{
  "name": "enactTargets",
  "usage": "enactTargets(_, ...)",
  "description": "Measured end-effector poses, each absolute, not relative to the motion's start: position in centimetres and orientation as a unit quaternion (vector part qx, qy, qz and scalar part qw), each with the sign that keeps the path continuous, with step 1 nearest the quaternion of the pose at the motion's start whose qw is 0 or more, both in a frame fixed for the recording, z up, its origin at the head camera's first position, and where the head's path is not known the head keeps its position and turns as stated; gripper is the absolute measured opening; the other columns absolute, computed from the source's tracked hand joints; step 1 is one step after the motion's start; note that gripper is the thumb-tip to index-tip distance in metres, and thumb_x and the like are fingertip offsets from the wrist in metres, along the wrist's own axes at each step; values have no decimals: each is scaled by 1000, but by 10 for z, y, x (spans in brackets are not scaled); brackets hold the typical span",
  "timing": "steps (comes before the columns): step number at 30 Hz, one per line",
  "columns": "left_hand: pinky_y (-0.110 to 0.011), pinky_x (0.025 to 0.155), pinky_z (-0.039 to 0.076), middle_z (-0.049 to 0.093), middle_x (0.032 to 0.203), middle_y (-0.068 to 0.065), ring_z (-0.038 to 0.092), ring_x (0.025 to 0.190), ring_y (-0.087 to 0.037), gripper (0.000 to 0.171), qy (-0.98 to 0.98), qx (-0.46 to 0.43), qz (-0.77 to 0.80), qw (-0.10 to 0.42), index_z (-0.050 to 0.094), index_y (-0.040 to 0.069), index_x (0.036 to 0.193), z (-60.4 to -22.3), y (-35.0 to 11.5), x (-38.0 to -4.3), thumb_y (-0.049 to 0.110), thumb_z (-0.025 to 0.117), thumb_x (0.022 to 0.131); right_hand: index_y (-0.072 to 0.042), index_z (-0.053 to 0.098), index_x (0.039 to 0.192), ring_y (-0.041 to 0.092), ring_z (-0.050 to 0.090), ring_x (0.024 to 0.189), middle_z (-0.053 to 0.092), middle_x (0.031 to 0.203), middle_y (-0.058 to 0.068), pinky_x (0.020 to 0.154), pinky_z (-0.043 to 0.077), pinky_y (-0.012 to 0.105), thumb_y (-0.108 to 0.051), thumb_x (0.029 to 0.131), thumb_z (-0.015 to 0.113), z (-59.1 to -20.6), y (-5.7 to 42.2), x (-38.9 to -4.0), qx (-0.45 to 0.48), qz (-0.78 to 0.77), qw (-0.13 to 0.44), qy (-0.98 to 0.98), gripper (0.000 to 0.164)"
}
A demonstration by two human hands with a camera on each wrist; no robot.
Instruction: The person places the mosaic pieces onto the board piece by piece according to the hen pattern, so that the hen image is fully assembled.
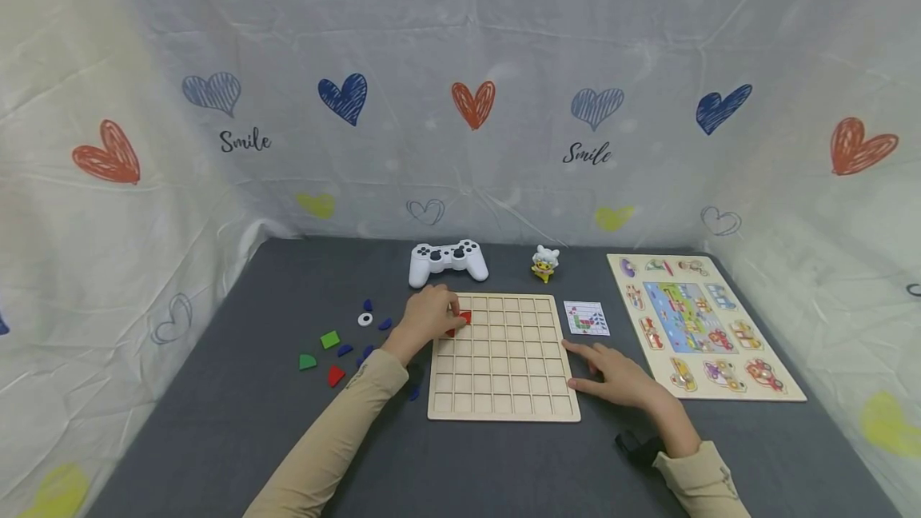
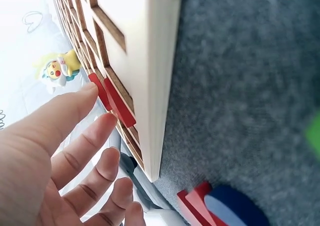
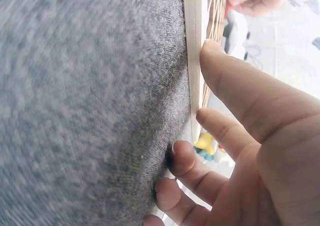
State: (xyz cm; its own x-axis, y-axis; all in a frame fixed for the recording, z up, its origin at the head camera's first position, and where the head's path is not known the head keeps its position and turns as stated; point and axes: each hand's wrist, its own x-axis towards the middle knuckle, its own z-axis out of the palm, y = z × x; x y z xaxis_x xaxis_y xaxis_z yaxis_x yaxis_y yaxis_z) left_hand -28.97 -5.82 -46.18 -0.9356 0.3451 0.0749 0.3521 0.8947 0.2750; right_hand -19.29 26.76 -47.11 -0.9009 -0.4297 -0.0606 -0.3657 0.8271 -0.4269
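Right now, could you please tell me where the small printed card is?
In the head view, the printed card lies just right of the wooden grid board, beyond the right hand and left of the picture puzzle board.

The left hand (image 2: 35, 161) touched a red piece (image 2: 102, 95) on the board (image 2: 159, 81), while a toy (image 2: 59, 68) stood beyond the board and a blue piece (image 2: 235, 206) lay beside it.
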Motion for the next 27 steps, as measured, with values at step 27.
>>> enactTargets(27,-29,54,41,56,79,1,50,71,-16,16,-973,-171,-151,41,70,19,88,-450,-101,-283,28,76,76,-16,42,140,9,31,62,38,75,-2,55,25,23,-47,83,64,-471,267,-193,-203,-211,85,952,68)
